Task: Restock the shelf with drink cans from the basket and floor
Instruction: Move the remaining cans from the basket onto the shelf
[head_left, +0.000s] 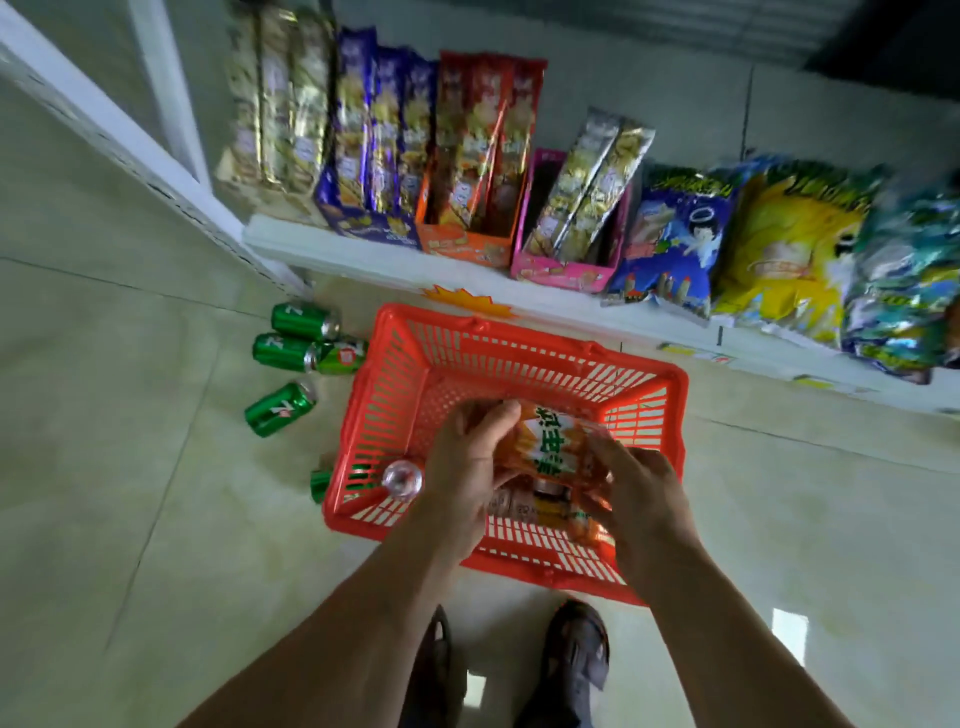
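I see both hands over the red basket (395, 364) on the floor. My left hand (470, 467) and right hand (641, 491) together grip an orange drink can (553, 447), held above the basket's near end. More cans (540, 506) lie in the basket beneath. Four green cans (301, 322) lie on their sides on the tiles left of the basket, a fifth (320, 484) against its near corner. The shelf (374, 260) beyond carries snack packets (675, 239).

Tall snack packets stand in a purple display box (363, 228), an orange display box (467, 244) and a pink display box (561, 270); a blue snack bag (675, 244) leans beside a yellow snack bag (789, 249); dark sandals (576, 654) rest on the pale tiled floor (104, 467).
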